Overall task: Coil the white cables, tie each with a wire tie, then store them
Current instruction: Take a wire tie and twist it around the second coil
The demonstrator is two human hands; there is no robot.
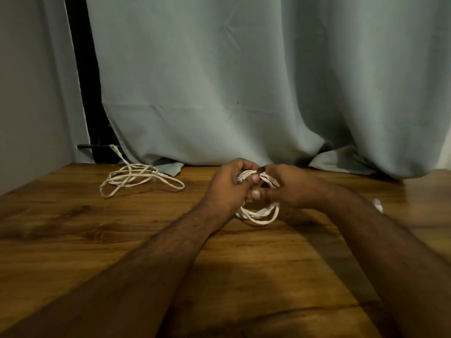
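Both hands held a coiled white cable (259, 214) just above the brown wooden table (73, 228), the left hand (225, 187) curled around its top loops and the right hand (285, 186) pinching a small dark wire tie (260, 170) there. A second, loose white cable (136, 178) lay on the table well apart to the left, near the pale green curtain (244, 81)

A white coiled cable (260, 214) is seen above a wooden table (97, 240) of warm orange-brown, streaked with darker grain and knots. A second white cable (136, 179), loosely looped, is set against the same brown wood. Behind them, a plain pale grey-green curtain (244, 81) is shown without any pattern, beside a black vertical strip (83, 69) and a pale grey wall (31, 93).
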